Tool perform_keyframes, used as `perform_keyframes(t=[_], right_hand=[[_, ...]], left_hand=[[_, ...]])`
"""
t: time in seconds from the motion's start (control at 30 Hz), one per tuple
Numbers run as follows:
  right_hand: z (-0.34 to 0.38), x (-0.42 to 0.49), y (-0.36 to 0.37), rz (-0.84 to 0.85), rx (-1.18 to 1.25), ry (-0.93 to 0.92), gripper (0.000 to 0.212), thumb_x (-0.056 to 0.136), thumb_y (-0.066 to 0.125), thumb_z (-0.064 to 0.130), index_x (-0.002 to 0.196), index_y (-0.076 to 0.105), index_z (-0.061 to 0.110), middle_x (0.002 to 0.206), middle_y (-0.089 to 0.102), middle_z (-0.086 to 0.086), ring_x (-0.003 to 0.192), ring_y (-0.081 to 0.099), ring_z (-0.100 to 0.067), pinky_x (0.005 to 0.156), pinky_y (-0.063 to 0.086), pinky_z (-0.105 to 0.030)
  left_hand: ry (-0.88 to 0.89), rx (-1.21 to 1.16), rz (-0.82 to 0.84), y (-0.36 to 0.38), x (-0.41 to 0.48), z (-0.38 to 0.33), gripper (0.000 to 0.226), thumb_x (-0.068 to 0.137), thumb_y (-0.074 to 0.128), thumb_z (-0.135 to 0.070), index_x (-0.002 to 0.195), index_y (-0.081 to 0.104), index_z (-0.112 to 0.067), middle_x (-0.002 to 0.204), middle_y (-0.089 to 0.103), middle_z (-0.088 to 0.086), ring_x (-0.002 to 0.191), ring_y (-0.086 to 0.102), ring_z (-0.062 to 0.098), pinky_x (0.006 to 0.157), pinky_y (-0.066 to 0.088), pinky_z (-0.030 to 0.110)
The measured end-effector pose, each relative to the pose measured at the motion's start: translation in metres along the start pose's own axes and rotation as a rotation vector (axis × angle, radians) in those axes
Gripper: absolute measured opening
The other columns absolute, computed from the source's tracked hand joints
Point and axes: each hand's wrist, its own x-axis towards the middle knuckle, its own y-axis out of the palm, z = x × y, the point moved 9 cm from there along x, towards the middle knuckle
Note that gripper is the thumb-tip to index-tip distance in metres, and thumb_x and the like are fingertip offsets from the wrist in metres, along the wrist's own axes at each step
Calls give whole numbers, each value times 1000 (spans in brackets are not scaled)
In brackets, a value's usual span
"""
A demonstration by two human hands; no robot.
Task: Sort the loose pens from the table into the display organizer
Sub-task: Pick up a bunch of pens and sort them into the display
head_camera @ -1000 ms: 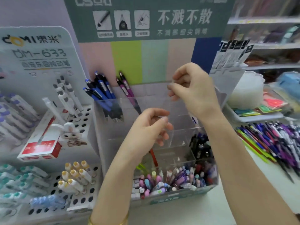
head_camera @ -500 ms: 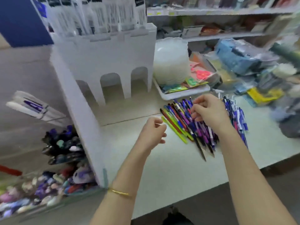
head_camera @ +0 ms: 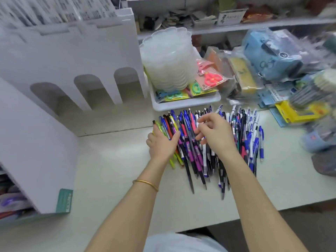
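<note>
- Shop shelving is crowding the background with packaged goods; a pale worktop [head_camera: 112, 160] is carrying everything in front of it.
- The white display organizer [head_camera: 36, 142] is standing at the left of the worktop, well apart from the pens.
- The loose pens [head_camera: 241, 135] are lying in a broad pile right of centre, just in front of a white tray [head_camera: 181, 104]. Their long axes are running roughly away from the person, tips pointing toward the near edge.
- The hands are working over the pile, near each other but apart.
- The left hand [head_camera: 161, 142] is resting on the pile's left edge, fingers laid across several pens; whether it is gripping any cannot be told.
- The right hand [head_camera: 216, 135] is hovering over the middle, fingers loosely curled, holding nothing visible.
- Judgement: the organizer is lying to the left of both hands, so the left hand is nearer for the carry.
</note>
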Motion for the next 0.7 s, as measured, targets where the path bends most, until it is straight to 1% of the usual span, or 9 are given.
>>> perform_keyframes(t=[0.13, 0.27, 0.37, 0.53, 0.7], right_hand=[[-1, 11, 6, 32, 28, -4, 16, 94, 46, 1, 99, 56, 12, 77, 66, -7, 54, 59, -9, 49, 50, -21], [2, 24, 13, 62, 47, -9, 15, 95, 46, 2, 101, 57, 10, 77, 66, -7, 50, 58, -5, 50, 51, -27], [2, 34, 16, 68, 62, -9, 15, 94, 46, 2, 100, 57, 11, 76, 66, -7, 50, 58, -7, 50, 51, -26], [2, 44, 16, 70, 78, 0, 16, 94, 46, 4, 94, 55, 16, 80, 66, -9, 53, 58, -9, 47, 49, -22], [0, 44, 15, 66, 83, -4, 14, 95, 46, 5, 96, 55, 16, 79, 66, -6, 55, 58, -9, 47, 49, -21]], left_hand=[[42, 79, -58, 4, 5, -1, 89, 90, 54, -56, 154, 6, -15, 149, 25, 16, 136, 24, 33, 108, 32, 43], [62, 165, -79, 7, 7, -3, 78, 97, 43, -52, 154, 4, -16, 146, 27, 18, 132, 27, 34, 107, 32, 42], [90, 264, -114, 11, 7, -9, 70, 100, 36, -46, 154, 5, -14, 143, 29, 20, 129, 29, 35, 105, 32, 40], [61, 274, -96, 13, 15, -11, 68, 98, 37, -36, 154, 5, -13, 142, 28, 21, 126, 30, 36, 102, 35, 41], [81, 298, -99, 13, 16, -9, 70, 101, 39, -37, 154, 2, -10, 144, 26, 21, 127, 30, 36, 105, 31, 40]])
